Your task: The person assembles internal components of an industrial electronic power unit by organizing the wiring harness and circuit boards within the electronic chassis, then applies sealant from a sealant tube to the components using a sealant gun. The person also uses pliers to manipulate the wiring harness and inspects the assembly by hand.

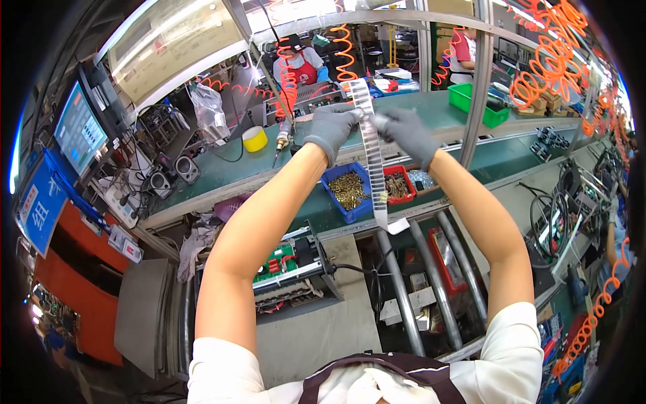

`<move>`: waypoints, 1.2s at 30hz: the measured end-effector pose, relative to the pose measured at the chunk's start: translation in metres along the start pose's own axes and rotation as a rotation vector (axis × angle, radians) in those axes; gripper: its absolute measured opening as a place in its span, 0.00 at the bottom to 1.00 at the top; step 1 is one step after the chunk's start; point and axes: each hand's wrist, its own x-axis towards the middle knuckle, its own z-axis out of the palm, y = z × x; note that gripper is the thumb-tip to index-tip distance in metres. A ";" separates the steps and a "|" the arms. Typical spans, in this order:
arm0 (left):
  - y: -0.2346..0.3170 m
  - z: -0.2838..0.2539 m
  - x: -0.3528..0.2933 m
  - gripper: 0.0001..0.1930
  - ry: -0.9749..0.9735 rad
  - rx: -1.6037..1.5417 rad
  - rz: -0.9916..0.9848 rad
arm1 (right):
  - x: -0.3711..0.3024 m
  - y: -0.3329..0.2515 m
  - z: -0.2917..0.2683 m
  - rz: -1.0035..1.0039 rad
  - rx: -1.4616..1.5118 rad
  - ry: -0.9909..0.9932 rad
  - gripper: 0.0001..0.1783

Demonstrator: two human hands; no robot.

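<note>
A long pale strip of labels (372,151) hangs in front of me, its lower end curling near the roller frame. My left hand (333,129), in a grey glove, pinches the strip near its top. At the strip's right edge is my right hand (410,137), gloved too, its fingers bent together and slightly blurred; what they pinch is too small to make out. Behind the strip's lower half stand a blue bin (351,214) of brass-coloured fasteners and a red bin (411,195) of small metal parts. Below my left forearm, an open metal chassis (296,269) shows a green circuit board.
Metal rollers (407,296) run toward me beside the chassis. A yellow tape roll (254,139) and a hanging power screwdriver (282,140) are at the left on the green bench. A green bin (498,116) and an upright post (479,101) stand right. Two people work beyond.
</note>
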 end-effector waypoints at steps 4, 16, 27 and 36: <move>-0.009 -0.022 0.032 0.09 0.173 -0.037 0.110 | 0.060 -0.026 -0.012 -0.098 0.072 0.135 0.20; 0.012 -0.059 0.075 0.15 0.247 -0.120 0.229 | 0.175 -0.078 0.018 -0.340 0.209 0.031 0.25; 0.027 -0.055 0.092 0.11 0.214 -0.240 0.242 | 0.182 -0.084 0.024 -0.321 0.339 0.128 0.18; 0.035 -0.044 0.100 0.15 0.188 -0.114 0.217 | 0.184 -0.082 0.020 -0.286 0.429 0.076 0.17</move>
